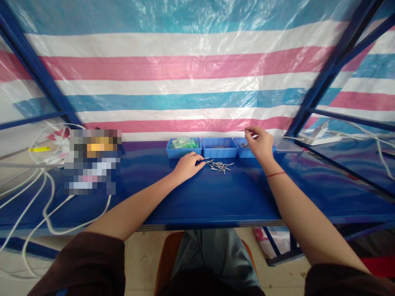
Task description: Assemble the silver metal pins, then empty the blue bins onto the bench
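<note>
My left hand rests on the blue tabletop, its thumb and forefinger closed on a slim silver metal pin at the left edge of a small pile. The loose pile of metal pins, which look like blind rivets, lies in front of the bins. Raised over the right blue bin, my right hand pinches a thin pin-like piece pointing left; its exact kind is too small to tell. The middle blue bin holds more metal pins. Green and clear plastic packaging fills the left blue bin.
White cables and a pixelated area occupy the table's left side. A clear plastic lid or tray lies right of the bins. A white power strip sits farther right. Blue metal posts and a striped plastic sheet enclose the back.
</note>
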`<state>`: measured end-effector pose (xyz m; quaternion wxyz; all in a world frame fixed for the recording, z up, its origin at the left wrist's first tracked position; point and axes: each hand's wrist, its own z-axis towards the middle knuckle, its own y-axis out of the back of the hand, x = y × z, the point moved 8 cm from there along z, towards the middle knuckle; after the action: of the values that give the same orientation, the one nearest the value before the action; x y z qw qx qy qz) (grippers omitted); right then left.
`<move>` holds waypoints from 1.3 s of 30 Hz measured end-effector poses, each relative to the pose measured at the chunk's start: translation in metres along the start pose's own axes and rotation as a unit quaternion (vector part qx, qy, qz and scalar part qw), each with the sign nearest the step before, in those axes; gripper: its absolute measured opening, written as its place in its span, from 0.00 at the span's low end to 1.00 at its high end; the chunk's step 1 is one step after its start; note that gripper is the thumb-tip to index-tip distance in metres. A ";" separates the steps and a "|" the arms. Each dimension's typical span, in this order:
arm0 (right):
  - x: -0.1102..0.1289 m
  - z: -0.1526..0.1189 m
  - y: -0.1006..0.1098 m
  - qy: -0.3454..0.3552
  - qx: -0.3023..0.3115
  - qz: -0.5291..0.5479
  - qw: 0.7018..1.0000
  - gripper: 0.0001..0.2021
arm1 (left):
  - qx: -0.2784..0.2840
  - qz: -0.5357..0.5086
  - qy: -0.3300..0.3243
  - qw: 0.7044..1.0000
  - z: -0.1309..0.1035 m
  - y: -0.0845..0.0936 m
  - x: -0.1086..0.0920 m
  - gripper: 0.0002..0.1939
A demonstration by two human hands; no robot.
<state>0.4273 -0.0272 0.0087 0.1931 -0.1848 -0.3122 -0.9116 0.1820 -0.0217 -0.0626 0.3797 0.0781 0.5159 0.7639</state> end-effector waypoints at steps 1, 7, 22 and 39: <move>-0.010 0.001 0.003 -0.015 -0.007 -0.021 1.000 0.12 | 0.009 0.010 0.002 1.000 0.000 -0.001 0.000 0.11; -0.024 0.000 0.003 -0.024 -0.005 -0.118 0.993 0.14 | 0.031 0.048 0.015 0.998 0.000 -0.002 -0.003 0.12; 0.110 -0.069 -0.068 0.274 0.272 0.065 0.920 0.08 | -0.132 -0.100 -0.039 0.985 -0.001 0.030 -0.019 0.05; 0.106 -0.064 -0.068 0.197 0.282 0.191 0.919 0.07 | -0.162 -0.169 -0.031 0.972 0.000 0.035 -0.016 0.04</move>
<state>0.2907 -0.0434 -0.0239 0.4652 0.0048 -0.4704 -0.7498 0.1756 -0.0382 -0.0290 0.5265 -0.0491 0.3792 0.7593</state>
